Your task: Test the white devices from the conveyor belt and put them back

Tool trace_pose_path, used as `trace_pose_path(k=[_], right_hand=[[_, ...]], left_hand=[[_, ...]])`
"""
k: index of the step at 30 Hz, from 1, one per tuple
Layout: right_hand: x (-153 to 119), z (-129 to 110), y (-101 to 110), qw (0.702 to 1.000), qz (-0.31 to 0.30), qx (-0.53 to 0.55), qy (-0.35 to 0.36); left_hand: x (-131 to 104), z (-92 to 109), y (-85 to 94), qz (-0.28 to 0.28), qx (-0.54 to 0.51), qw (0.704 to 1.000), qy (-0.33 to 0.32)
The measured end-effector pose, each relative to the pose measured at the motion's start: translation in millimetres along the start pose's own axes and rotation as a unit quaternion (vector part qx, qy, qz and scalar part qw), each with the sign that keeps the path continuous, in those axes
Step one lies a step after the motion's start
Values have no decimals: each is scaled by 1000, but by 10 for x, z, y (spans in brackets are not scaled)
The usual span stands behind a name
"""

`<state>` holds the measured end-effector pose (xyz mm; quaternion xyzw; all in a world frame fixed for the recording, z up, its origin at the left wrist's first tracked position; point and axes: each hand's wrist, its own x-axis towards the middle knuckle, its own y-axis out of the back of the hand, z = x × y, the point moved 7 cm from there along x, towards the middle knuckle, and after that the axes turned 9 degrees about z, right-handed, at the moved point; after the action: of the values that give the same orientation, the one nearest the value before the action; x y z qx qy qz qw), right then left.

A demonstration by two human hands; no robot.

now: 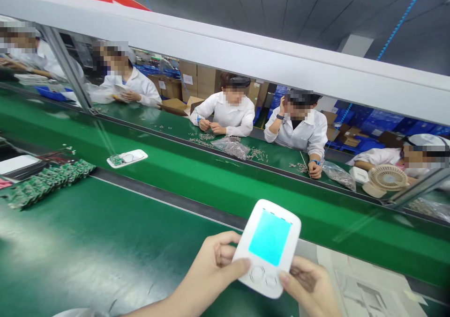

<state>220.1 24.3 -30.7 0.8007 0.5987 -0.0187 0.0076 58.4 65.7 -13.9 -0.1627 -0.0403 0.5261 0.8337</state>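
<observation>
A white handheld electronic device (242,256) with rounded corners is held up, tilted, over the near side of the bench. Its screen (270,236) glows plain cyan, with small dark marks along the top edge, and two round buttons sit below it. My left hand (220,261) grips the device's left edge, thumb on the front beside the larger button. On the lower right edge, my right hand (311,282) also holds it, thumb near the smaller button. The fingers behind the device are partly hidden.
A green conveyor belt (168,179) crosses ahead, carrying an opened white casing (127,158) with a circuit board. Green circuit boards (52,181) are stacked at left. A paper sheet (365,284) lies at right. Co-workers sit opposite, near bags of small parts (232,148) and a fan (386,177).
</observation>
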Motion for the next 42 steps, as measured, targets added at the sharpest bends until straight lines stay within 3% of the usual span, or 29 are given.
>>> trace_pose_path(k=[6, 11, 15, 20, 23, 25, 27, 30, 34, 36, 38, 42], right_hand=[[341, 275, -227, 997, -49, 64, -15], [523, 671, -245, 993, -83, 80, -27], [607, 1069, -244, 982, -144, 77, -94], [644, 1225, -198, 972, -192, 102, -90], [625, 1227, -189, 962, -211, 144, -99], [621, 1225, -190, 957, -215, 162, -106], [624, 1228, -197, 956, -216, 165, -111], [632, 1234, -202, 956, -216, 164, -115], [634, 1233, -198, 954, -214, 176, -114], [632, 1220, -201, 953, -215, 183, -110], [629, 1201, -206, 952, -216, 189, -108], [629, 1174, -210, 952, -215, 191, -104]], left_hand=[[320, -266, 95, 89, -6, 993, -81], [533, -396, 291, 132, 11, 990, -53], [632, -414, 397, 146, 37, 989, -10], [787, -410, 539, 149, 51, 988, 0], [885, -169, 876, 250, 94, 958, -100], [908, -3, 1092, 322, 157, 918, -168], [947, 69, 1180, 350, 263, 875, -208], [1069, 11, 1031, 317, 459, 784, -271], [1365, -303, 522, 186, 669, 639, -332], [1514, -462, 251, 115, 725, 584, -347], [1620, -571, 10, 65, 743, 559, -362], [1716, -733, -302, 6, 736, 559, -382]])
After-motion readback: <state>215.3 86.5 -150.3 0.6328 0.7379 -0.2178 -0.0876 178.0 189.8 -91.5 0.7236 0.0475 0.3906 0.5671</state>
